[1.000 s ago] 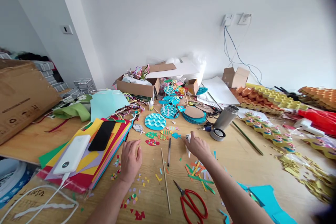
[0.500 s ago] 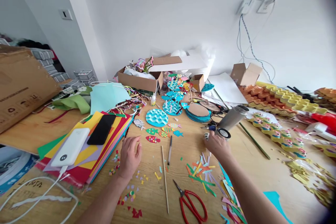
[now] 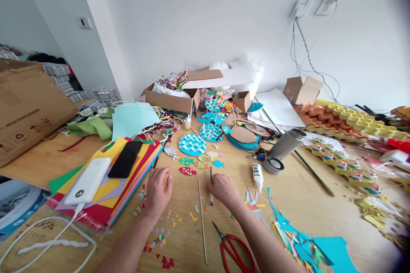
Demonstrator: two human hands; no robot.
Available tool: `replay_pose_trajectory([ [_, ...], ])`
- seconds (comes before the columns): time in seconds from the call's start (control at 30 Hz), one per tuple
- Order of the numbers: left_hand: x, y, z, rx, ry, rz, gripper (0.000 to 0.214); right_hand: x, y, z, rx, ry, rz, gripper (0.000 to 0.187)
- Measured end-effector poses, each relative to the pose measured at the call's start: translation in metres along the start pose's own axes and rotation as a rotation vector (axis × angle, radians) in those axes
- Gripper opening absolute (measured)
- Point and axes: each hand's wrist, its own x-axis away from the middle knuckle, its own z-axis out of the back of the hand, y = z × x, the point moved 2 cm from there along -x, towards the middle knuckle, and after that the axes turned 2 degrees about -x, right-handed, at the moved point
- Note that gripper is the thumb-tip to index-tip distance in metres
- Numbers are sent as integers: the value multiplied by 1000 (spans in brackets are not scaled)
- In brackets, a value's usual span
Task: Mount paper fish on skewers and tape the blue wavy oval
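Note:
My right hand (image 3: 223, 189) lies on the wooden table (image 3: 301, 187) with its fingers curled round a dark pen (image 3: 211, 175), which points away from me. My left hand (image 3: 157, 192) rests palm down beside a stack of coloured paper (image 3: 128, 187), fingers loosely bent and holding nothing. A thin wooden stick (image 3: 201, 217) lies between the two hands. A white glue bottle (image 3: 257, 175) lies on the table to the right of my right hand. Small paper fish (image 3: 187, 171) lie just beyond the hands, below a blue wave disc (image 3: 192, 144).
Red scissors (image 3: 235, 249) lie near my right forearm. Blue paper offcuts (image 3: 307, 243) pile at the right. A metal flask (image 3: 285, 145) and a tape roll (image 3: 272, 165) lie past the glue. A power bank (image 3: 88, 180) and phone (image 3: 124, 159) sit on the paper stack. Cardboard boxes (image 3: 173, 100) stand at the back.
My right hand let go of the white glue bottle by the tape roll, moved left and closed on the pen. The left hand stayed put.

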Motion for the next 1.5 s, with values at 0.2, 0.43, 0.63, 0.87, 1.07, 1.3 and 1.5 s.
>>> replay_pose_trajectory([
  [0.2, -1, 0, -3, 22, -18, 2, 21, -1, 52, 13, 29, 16, -160, 36],
  [0.43, 1, -1, -2, 17, 10, 0, 20, -17, 83, 17, 55, -15, -220, 31],
  [0.63, 2, -6, -5, 8, 18, -3, 21, -3, 60, 28, 90, 58, -123, 32],
  [0.87, 1, -3, -5, 10, -25, 38, 20, 30, -21, 5, 53, -9, 218, 34],
  [1.07, 0, -3, -2, 34, -35, 58, 21, 28, -42, -10, 72, -57, 245, 26],
  [1.3, -1, -2, -1, 31, -38, 75, 21, 22, -31, -3, 89, -71, 181, 26],
  [1.5, -3, 0, -1, 50, -68, 79, 23, 11, 19, 16, 129, -27, 65, 30],
])
